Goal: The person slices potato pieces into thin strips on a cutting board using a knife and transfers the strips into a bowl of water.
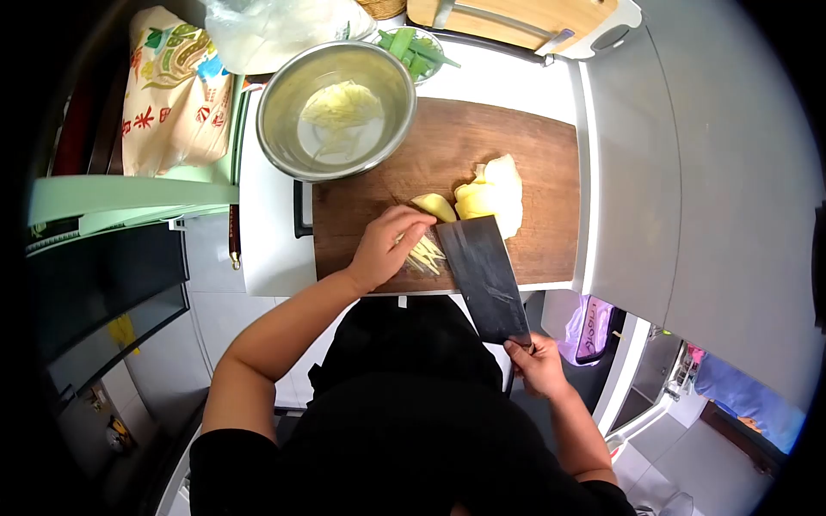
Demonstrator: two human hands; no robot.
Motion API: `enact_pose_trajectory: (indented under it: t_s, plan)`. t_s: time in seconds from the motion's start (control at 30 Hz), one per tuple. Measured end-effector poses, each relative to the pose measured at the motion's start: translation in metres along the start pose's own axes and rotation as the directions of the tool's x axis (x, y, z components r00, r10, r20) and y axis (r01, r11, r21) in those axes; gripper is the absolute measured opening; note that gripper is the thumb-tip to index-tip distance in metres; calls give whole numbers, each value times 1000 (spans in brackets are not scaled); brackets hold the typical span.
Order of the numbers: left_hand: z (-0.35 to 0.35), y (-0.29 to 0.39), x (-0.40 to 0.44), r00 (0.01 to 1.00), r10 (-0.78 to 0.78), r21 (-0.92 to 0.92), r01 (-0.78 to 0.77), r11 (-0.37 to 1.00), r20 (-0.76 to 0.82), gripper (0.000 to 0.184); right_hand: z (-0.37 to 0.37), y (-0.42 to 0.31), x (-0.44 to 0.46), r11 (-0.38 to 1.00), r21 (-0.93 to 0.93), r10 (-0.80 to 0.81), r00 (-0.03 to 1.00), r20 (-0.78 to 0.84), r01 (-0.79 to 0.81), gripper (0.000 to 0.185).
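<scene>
The strips [423,255] lie on the near part of the board [546,155], in a small loose heap beside the left hand [383,247] and just left of the cleaver [485,279]. They are thin, straight and pale yellow. The left hand is partly over them, palm down, its fingers bent and close together, the fingertips near the top corner of the blade; whether it grasps any of them cannot be told. Just beyond the hand lies a yellow wedge [434,206], and to the right of that, near the far edge of the blade, sits a larger pale yellow pile [490,198]. The cleaver has a broad dark blade with a few pale smears, slanting from the wedge down past the near edge of the board. The right hand [538,365] is closed around its handle, thumb toward the blade, out in front of the counter [538,89]. At the far left of the board stands a steel bowl [275,129], holding more yellow shreds [342,105] in what looks like water. Behind the bowl are a translucent bag [284,36] and, to the right, a plate [441,52] of cut greens [404,45]. Farther left a sack [176,103] with red characters stands upright. A light wooden panel [508,21] is at the back, and a purple bag [585,331] hangs at lower right.
</scene>
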State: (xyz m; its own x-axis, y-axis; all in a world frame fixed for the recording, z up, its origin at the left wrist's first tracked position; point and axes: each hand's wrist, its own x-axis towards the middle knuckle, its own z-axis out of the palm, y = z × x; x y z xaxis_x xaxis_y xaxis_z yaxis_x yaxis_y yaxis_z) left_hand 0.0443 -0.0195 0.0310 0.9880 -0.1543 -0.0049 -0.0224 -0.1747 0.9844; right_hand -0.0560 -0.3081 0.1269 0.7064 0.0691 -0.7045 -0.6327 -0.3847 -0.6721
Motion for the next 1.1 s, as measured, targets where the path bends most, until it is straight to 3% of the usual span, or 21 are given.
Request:
enact_pose_trajectory:
  t_s: [0.03, 0.1, 0.2, 0.3, 0.43, 0.7, 0.83, 0.93, 1.03, 1.1]
  plan:
    - [3, -2, -3, 992, 121, -12, -122, 993, -15, 20, 4, 6, -2, 983, 148, 112, 994, -3, -110, 11]
    - [1, -7, -9, 995, 101, -32, -101, 994, 5, 20, 10, 14, -6, 975, 165, 151, 989, -6, -148, 10]
    - [-9, -12, -13, 971, 210, 93, -200, 975, -116, 18, 22, 28, -11, 933, 281, 242, 970, -20, -227, 12]
    - [-5, -13, -10, 969, 187, 199, -154, 968, -161, 18, 32, 35, -18, 908, 333, 285, 957, -50, -253, 12]
    - [11, -19, -10, 967, 245, 363, -206, 909, -65, 23, 41, 53, -17, 884, 383, 300, 954, -23, -269, 11]
    - [32, -15, -26, 981, 192, 297, -174, 939, -31, 34, 75, 49, 15, 822, 487, 257, 955, 146, -296, 15]
    - [42, -13, -29, 981, 117, 214, -82, 973, -156, 40, 89, 38, 33, 830, 463, 203, 942, 266, -310, 21]
    - [43, -9, -27, 945, 185, 260, -113, 959, -271, 42, 97, 25, 38, 863, 427, 145, 942, 301, -270, 23]
    - [35, 9, -18, 928, 264, 328, -171, 929, -263, 43, 89, 5, 29, 889, 400, 105, 948, 300, -225, 19]
    - [30, 32, -11, 891, 398, 421, -283, 862, -216, 47, 84, -18, 20, 909, 377, 79, 963, 257, -175, 17]
